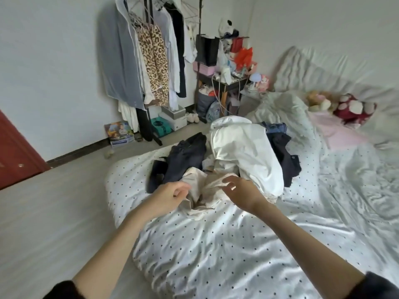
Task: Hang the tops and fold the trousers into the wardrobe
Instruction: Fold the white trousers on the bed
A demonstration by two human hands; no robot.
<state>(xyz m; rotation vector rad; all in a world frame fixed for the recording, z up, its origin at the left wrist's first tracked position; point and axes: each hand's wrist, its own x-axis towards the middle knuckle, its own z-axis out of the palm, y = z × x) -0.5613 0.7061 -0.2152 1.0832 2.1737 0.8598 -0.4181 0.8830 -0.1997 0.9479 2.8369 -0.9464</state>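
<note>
Since only the head camera supplies a view, every line below comes from it.

Cream garment: a crumpled cream-beige cloth garment (201,190) lies nearest the person on the bed, at the front of the pile, so it is likely the first piece to sort; whether it is a top or trousers cannot be told.
Left hand: the left hand (172,195) sits at the garment's left edge with fingers curled inward; it seems to pinch a fold, but the blur leaves that uncertain.
Right hand: the right hand (239,192) hovers just over the garment's right side, fingers spread and bent, holding nothing, probably poised to take the other edge so the piece can be lifted flat.
Pile: a dark navy garment (185,156) lies behind to the left, a large white shirt-like cloth (244,152) is heaped behind to the right, and more dark clothes with a bit of blue denim (280,147) lie beyond; all are loose on the bed, apparently waiting their turn.
Bed: the white sheet with black dots (216,244) serves as the sorting surface.
Rack: an open clothes rail with hanging tops, among them a leopard-print one (155,61), stands against the far wall, well apart from the pile; it appears to be the hanging spot.
Progress: early, judging by the unsorted heap.
</note>
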